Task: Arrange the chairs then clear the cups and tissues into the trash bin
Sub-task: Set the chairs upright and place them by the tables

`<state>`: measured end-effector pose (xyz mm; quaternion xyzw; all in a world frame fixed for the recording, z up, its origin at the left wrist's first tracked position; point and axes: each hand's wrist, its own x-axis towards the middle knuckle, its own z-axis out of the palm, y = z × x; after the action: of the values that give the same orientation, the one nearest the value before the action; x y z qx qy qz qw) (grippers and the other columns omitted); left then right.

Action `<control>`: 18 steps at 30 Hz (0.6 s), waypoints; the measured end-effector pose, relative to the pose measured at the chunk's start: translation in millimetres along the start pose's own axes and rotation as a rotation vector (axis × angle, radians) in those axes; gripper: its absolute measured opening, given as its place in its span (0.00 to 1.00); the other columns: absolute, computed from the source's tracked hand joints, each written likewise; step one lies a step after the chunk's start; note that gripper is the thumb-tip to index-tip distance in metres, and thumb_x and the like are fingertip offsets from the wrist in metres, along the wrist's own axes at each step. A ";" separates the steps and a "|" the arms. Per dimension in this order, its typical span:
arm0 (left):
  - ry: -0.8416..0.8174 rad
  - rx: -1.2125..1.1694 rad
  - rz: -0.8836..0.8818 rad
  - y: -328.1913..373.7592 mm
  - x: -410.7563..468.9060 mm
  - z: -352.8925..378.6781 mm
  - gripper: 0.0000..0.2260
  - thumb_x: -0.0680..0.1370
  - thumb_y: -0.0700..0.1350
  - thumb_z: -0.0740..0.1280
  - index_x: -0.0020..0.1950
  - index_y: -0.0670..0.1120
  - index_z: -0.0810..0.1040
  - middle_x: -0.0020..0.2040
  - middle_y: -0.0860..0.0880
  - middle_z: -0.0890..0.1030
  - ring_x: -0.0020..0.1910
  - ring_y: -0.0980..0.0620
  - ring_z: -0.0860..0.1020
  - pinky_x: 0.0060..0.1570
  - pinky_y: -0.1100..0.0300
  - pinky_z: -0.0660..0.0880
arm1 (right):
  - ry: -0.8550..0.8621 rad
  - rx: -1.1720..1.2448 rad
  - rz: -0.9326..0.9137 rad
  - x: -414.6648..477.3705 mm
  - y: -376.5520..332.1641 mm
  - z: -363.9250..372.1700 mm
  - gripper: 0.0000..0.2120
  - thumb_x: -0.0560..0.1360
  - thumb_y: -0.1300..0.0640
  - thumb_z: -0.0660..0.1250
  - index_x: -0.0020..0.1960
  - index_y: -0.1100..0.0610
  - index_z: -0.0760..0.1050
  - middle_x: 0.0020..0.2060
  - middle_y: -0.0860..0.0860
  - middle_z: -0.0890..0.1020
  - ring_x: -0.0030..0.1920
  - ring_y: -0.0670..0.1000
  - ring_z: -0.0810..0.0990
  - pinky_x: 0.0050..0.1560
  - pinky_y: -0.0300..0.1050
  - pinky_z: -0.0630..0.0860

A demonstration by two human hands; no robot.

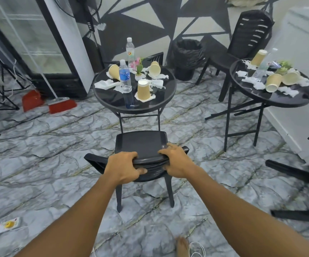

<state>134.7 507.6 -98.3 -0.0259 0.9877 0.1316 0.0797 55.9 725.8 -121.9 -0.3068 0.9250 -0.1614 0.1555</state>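
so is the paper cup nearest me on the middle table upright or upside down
Upside down: the paper cup stands on its wide mouth, narrow white base up, on a tissue.

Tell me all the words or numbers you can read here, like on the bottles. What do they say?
None can be read for sure.
Far water bottle: a round yellow mark on its label, too blurred to read.
Near water bottle: blue label with white print, too blurred to read.
Bottle on the right table: no print can be made out.
Paper cups: plain, no print.
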 end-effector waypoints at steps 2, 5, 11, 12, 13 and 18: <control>-0.083 -0.102 0.014 23.9 5.5 -12.7 0.29 0.68 0.74 0.64 0.61 0.58 0.77 0.56 0.58 0.81 0.56 0.52 0.78 0.55 0.51 0.75 | 0.018 0.030 0.006 -9.5 17.9 -12.4 0.33 0.67 0.56 0.70 0.72 0.52 0.68 0.68 0.52 0.73 0.76 0.54 0.57 0.74 0.53 0.59; -0.070 -0.224 0.063 81.5 32.5 -29.6 0.33 0.70 0.74 0.61 0.68 0.55 0.74 0.66 0.54 0.78 0.65 0.50 0.74 0.63 0.47 0.73 | 0.044 0.038 0.035 -21.7 46.7 -46.3 0.33 0.68 0.59 0.69 0.73 0.54 0.67 0.70 0.53 0.71 0.74 0.55 0.60 0.73 0.50 0.60; -0.085 -0.137 0.118 217.3 116.1 -33.8 0.25 0.77 0.62 0.65 0.69 0.51 0.73 0.64 0.48 0.78 0.61 0.47 0.76 0.59 0.50 0.74 | 0.096 0.033 0.169 -44.6 153.3 -124.8 0.25 0.72 0.60 0.69 0.69 0.52 0.72 0.68 0.54 0.72 0.70 0.54 0.65 0.67 0.50 0.68; -0.108 -0.111 0.112 236.5 129.0 -31.5 0.25 0.78 0.60 0.65 0.71 0.50 0.72 0.66 0.47 0.77 0.63 0.46 0.76 0.60 0.49 0.74 | 0.114 0.048 0.190 -48.9 172.9 -138.1 0.25 0.72 0.60 0.68 0.68 0.51 0.72 0.68 0.54 0.71 0.71 0.54 0.65 0.68 0.51 0.68; -0.129 -0.088 0.105 261.0 144.8 -28.1 0.24 0.78 0.58 0.66 0.72 0.50 0.71 0.68 0.46 0.75 0.64 0.45 0.75 0.60 0.50 0.74 | 0.136 0.059 0.210 -55.3 197.4 -154.1 0.24 0.73 0.60 0.68 0.68 0.52 0.72 0.69 0.54 0.71 0.71 0.54 0.66 0.68 0.51 0.68; -0.202 -0.034 0.096 351.7 215.9 -10.3 0.24 0.78 0.52 0.67 0.73 0.50 0.70 0.72 0.44 0.71 0.64 0.44 0.75 0.58 0.48 0.76 | 0.109 0.051 0.276 -79.6 301.1 -213.1 0.20 0.73 0.59 0.68 0.65 0.52 0.75 0.68 0.54 0.73 0.69 0.54 0.70 0.64 0.50 0.72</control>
<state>-105.1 837.5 -34.0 0.0336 0.9724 0.1540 0.1722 -121.5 1047.0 -33.8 -0.1634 0.9611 -0.1782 0.1333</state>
